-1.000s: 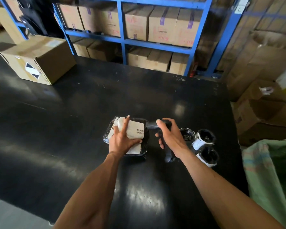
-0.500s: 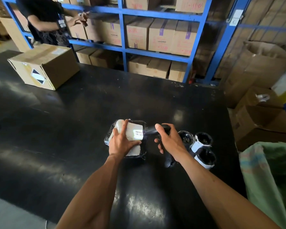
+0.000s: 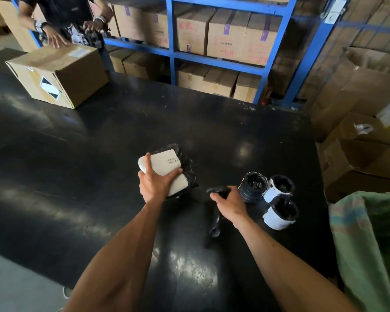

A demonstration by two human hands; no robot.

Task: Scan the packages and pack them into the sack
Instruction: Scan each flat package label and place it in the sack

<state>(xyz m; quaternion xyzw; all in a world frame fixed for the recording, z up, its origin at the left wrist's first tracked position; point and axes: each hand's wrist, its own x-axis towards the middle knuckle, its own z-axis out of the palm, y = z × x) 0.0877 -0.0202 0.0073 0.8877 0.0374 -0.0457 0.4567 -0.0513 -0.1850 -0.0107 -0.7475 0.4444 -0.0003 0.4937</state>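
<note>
My left hand [image 3: 154,184] grips a black plastic package with a white label [image 3: 167,164], tilted and held just above the black table [image 3: 99,199]. My right hand [image 3: 229,202] holds a black handheld scanner [image 3: 215,218] low over the table, its head pointing left and away from the package. Three small black-wrapped packages with white labels [image 3: 270,194] stand close together just right of my right hand. The green woven sack [image 3: 367,248] hangs open at the table's right edge.
A sealed cardboard box [image 3: 61,75] sits on the table's far left, with another person's hand [image 3: 55,39] on it. Blue shelving [image 3: 212,57] full of cartons runs behind the table. Open cardboard boxes [image 3: 358,163] are stacked on the floor at the right.
My left hand has lifted and tilted the package away from the scanner. My right hand has lowered the scanner toward the table. Another person has stepped up to the far box.
</note>
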